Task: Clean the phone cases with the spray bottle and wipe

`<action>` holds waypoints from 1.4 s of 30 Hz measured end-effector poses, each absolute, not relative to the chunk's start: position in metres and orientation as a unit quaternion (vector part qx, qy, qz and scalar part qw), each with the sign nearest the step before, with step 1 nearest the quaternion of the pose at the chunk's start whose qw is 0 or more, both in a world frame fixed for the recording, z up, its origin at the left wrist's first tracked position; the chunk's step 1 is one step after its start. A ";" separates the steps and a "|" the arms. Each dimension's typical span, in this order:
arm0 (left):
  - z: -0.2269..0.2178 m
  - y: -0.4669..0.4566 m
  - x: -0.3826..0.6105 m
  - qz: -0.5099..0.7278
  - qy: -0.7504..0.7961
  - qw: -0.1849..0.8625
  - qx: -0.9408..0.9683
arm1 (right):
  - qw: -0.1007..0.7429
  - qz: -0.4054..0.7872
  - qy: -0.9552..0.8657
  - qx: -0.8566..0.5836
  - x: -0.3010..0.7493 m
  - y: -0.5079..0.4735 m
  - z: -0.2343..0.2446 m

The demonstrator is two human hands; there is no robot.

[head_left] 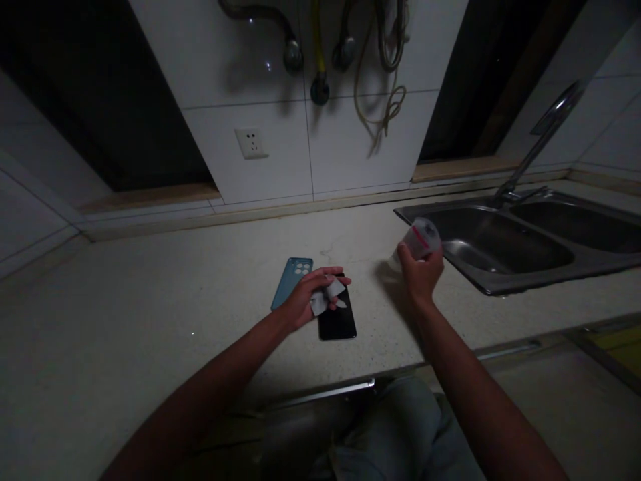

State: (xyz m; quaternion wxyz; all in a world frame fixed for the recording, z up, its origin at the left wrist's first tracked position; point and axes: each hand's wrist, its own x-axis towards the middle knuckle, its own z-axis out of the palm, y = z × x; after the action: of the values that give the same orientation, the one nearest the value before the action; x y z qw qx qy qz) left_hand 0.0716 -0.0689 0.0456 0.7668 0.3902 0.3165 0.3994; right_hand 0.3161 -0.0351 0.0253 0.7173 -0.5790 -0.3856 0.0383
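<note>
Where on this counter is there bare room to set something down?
The widest free patch of counter lies between the case, left arm and left wall, with only tiny specks. A smaller one separates the phone from the right hand. It is crowded around the left hand, where case, phone and wipe cluster.

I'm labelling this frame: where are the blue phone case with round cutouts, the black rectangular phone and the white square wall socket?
Blue phone case (288, 284): head view, panel below cutouts.
Black phone (339, 325): head view, near end of face.
White wall socket (251, 143): head view, faceplate.
</note>
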 end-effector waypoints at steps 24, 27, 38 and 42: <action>0.043 -0.066 0.073 0.449 0.288 0.796 0.286 | 0.705 0.020 -0.580 -0.408 0.289 -0.057 0.018; 0.045 -0.066 0.074 0.442 0.300 0.800 0.274 | 0.570 0.223 -0.697 -0.374 0.263 -0.053 0.009; 0.047 -0.068 0.079 0.472 0.308 0.773 0.291 | 0.489 0.360 -0.743 -0.282 0.247 -0.016 0.009; 0.046 -0.060 0.072 0.494 0.313 0.743 0.327 | 0.554 0.421 -0.656 -0.293 0.238 -0.009 0.012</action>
State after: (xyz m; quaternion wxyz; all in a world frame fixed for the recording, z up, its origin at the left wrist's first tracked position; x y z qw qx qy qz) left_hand 0.0724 -0.0599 0.0460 0.7426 0.3272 0.3127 0.4937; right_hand 0.2376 -0.0091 0.0121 0.5541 -0.2930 -0.6556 0.4211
